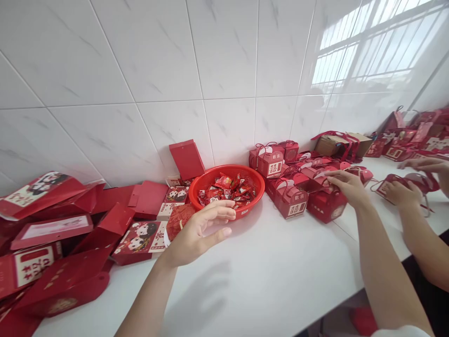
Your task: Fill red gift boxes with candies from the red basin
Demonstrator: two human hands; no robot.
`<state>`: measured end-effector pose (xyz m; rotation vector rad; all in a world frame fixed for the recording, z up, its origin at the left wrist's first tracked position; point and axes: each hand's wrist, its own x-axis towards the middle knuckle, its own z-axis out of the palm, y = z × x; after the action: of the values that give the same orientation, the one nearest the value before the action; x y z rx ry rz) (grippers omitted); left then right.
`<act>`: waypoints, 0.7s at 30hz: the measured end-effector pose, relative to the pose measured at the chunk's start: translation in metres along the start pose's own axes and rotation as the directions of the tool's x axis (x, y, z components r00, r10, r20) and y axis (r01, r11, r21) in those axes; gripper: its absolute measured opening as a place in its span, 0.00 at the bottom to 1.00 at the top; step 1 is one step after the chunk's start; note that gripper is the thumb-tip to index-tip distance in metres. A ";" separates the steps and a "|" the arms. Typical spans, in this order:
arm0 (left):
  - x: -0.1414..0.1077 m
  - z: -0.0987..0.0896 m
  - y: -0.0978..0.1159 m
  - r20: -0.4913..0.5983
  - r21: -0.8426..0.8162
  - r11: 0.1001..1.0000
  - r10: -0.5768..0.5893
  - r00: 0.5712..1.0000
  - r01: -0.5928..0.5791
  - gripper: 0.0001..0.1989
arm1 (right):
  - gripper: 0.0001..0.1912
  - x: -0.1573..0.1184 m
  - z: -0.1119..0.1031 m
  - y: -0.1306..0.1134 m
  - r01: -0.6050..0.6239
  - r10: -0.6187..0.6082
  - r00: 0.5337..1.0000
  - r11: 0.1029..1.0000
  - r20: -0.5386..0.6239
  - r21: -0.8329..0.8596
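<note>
My left hand (203,229) hovers over the white tabletop, in front of a red plastic basket (258,189). Its fingers are apart and nothing is in them. Wrapped sweets (224,185) in red packets lie in that basket. To the right, my right hand (351,187) has its fingers bent over the top of a red gift box (326,207) at the front of a group of boxes; its thumb is largely hidden. Beside it stands another closed gift box (289,201) with a cord handle and gold lettering.
Flattened and part-folded red boxes (70,276) are heaped at the left. A red box (187,159) leans on the tiled wall (168,56). At the right, a co-worker's hands (403,192) handle another box (384,185). More boxes (403,140) stand in the far corner.
</note>
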<state>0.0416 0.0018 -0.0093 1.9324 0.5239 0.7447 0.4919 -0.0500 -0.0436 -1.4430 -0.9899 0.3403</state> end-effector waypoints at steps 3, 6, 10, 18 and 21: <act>0.000 0.000 -0.001 0.011 0.005 1.000 0.006 1.000 -0.006 0.13 | 0.16 0.012 0.016 0.017 -0.007 0.013 0.997 0.998 -0.077 0.066; 0.000 0.001 -0.003 0.030 0.020 1.000 0.007 1.000 -0.008 0.13 | 0.13 0.020 0.034 0.028 -0.008 0.034 0.979 0.992 -0.201 0.129; 0.000 0.001 -0.006 0.055 0.064 0.998 0.005 0.998 -0.009 0.13 | 0.09 0.030 0.055 0.036 0.028 0.021 0.961 0.985 -0.277 0.170; -0.001 -0.001 -0.004 0.061 0.125 0.992 -0.019 0.998 0.011 0.14 | 0.10 0.037 0.071 0.042 0.076 -0.018 0.956 0.980 -0.294 0.185; -0.001 0.000 -0.003 0.074 0.117 0.993 -0.015 0.997 0.006 0.13 | 0.11 0.036 0.072 0.044 0.080 -0.034 0.958 0.985 -0.284 0.153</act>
<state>0.0409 0.0024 -0.0121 2.0559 0.5414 0.6453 0.4760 0.0312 -0.0833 -1.2695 -0.7534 0.1635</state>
